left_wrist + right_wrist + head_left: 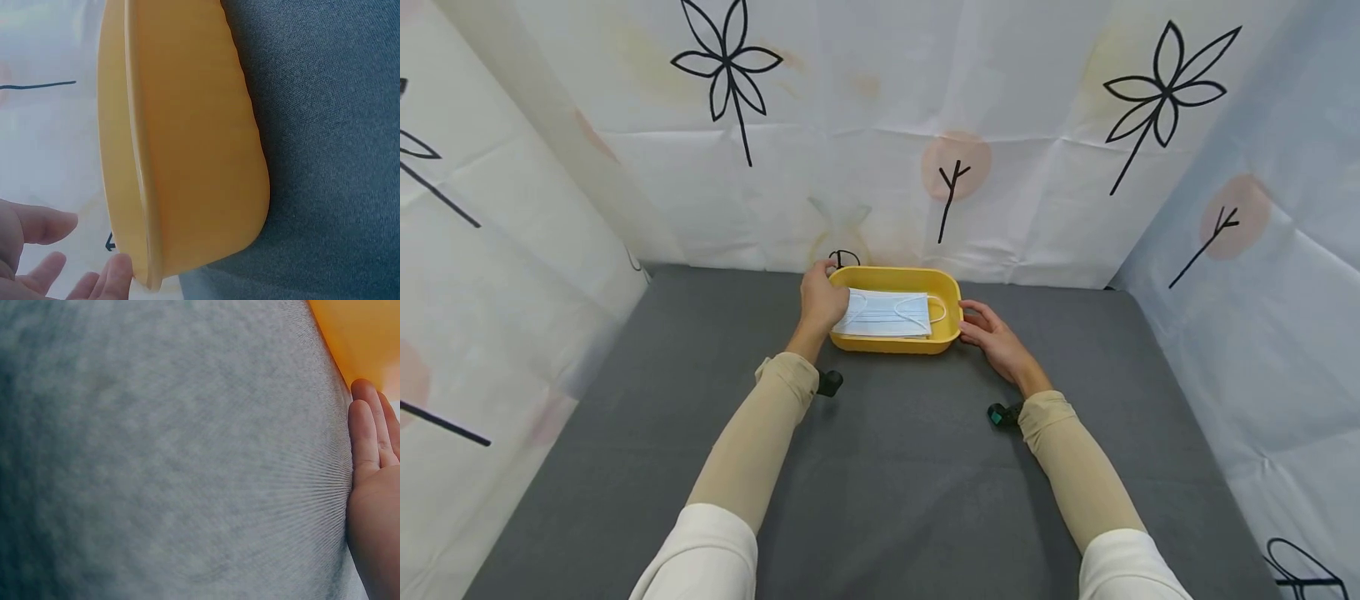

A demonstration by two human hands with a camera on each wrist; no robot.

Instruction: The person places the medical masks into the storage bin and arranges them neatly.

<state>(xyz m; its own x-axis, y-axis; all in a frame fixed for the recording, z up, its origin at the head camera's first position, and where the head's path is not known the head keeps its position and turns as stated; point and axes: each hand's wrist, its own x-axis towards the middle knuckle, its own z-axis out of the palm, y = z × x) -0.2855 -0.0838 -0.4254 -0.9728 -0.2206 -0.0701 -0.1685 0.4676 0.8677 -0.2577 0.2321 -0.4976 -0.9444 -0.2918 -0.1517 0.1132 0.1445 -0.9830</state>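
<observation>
Toward the back of the table stands a yellow plastic tub [895,344] with rounded corners. A light-blue disposable face mask [887,313] with white ear loops lies flat inside it. My left hand [822,300] is at the tub's left end. In the left wrist view its fingertips [119,275] come right up to the rim, and the thumb is held apart from them. At the tub's right end is my right hand [996,337], with loosely extended fingers against the outer wall. The right wrist view shows those fingertips [362,390] low beside the yellow wall.
A dark grey cloth covers the table [917,483]. Behind the tub hangs a pale curtain [865,192] with black plant drawings, and similar curtains flank the left and right sides. Each wrist carries a small black camera [1003,414].
</observation>
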